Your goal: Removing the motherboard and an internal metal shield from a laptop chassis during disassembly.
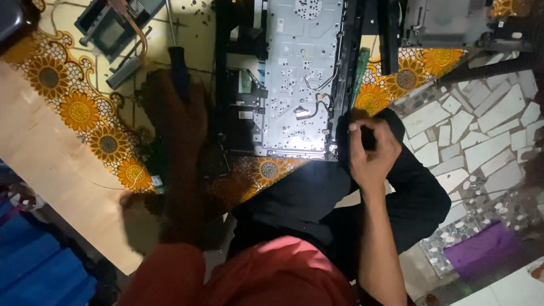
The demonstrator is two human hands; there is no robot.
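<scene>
An opened laptop chassis (294, 79) with a bare silver metal plate and loose wires lies on the flowered table (85, 107). My left hand (173, 110) is blurred and wrapped around the dark handle of a screwdriver (178, 71), whose thin shaft points away from me, just left of the chassis. My right hand (371, 147) pinches the near right corner of the chassis frame with fingers curled.
A heat sink with copper pipe (122, 34) lies at the far left of the table. A green circuit strip (361, 71) sits along the chassis' right side. Another dark device part (447, 22) rests at the far right. Mosaic stone floor (481, 130) lies to the right.
</scene>
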